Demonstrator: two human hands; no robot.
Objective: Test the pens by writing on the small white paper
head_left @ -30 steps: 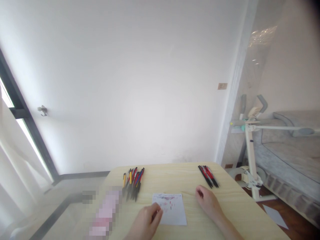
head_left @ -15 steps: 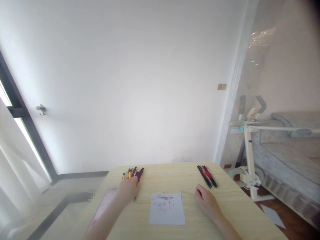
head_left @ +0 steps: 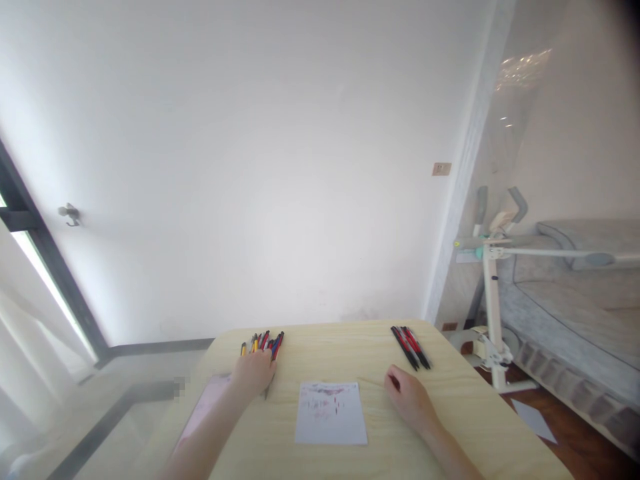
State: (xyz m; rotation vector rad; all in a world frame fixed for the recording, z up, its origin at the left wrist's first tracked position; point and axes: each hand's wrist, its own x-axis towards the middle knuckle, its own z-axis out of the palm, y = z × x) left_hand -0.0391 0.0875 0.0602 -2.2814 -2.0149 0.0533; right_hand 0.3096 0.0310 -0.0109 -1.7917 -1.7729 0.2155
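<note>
While left hand (head_left: 253,372) overlaps slender pens (head_left: 277,347), marked paper (head_left: 331,423) lies flat.

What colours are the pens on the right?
The right-hand pens are mainly black and red, best seen in head view.

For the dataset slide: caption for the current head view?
Left hand over a mixed pen bunch; right hand loosely curled near a second pen group, marked white paper between the hands.

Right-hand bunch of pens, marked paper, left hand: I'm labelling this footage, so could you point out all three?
Right-hand bunch of pens (head_left: 413,345): head view, on a red barrel mid-bunch.
Marked paper (head_left: 331,415): head view, middle of the sheet.
Left hand (head_left: 254,372): head view, back of the hand.
</note>
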